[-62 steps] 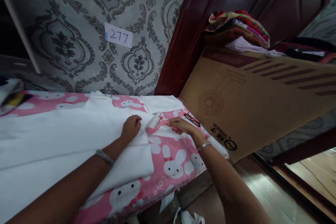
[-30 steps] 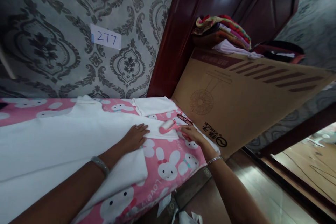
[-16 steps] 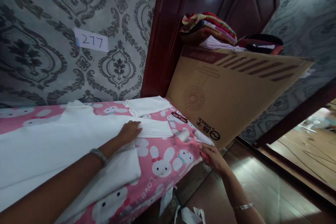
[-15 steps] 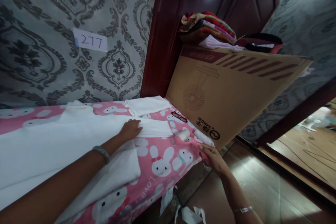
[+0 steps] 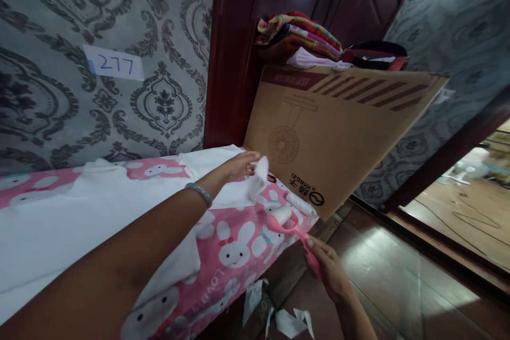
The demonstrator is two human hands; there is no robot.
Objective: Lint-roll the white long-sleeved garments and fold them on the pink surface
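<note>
A white long-sleeved top (image 5: 79, 223) lies spread on a pink bunny-print cloth (image 5: 235, 252). My left hand (image 5: 241, 166) is over its near sleeve, the fingers pinched at the raised, motion-blurred sleeve end (image 5: 261, 175). In my right hand (image 5: 329, 265) is the handle of a pink lint roller (image 5: 297, 229). Its white roll (image 5: 282, 215) is just above the cloth, right of the sleeve; whether it touches the cloth I cannot tell. A second white roll (image 5: 302, 204) lies beside it at the cloth's edge. Dark-rimmed glasses (image 5: 271, 178) are partly hidden behind the sleeve end.
A large cardboard box (image 5: 334, 133) leans at the end of the bed-like surface, with folded colourful cloths (image 5: 303, 37) above it. Torn white scraps (image 5: 292, 324) lie on the tiled floor. A paper marked 277 (image 5: 113, 62) is on the patterned wall.
My left hand has moved right along the sleeve and its end has come up off the cloth. The lint roller has turned into clearer view in my right hand. The view has shifted slightly right.
</note>
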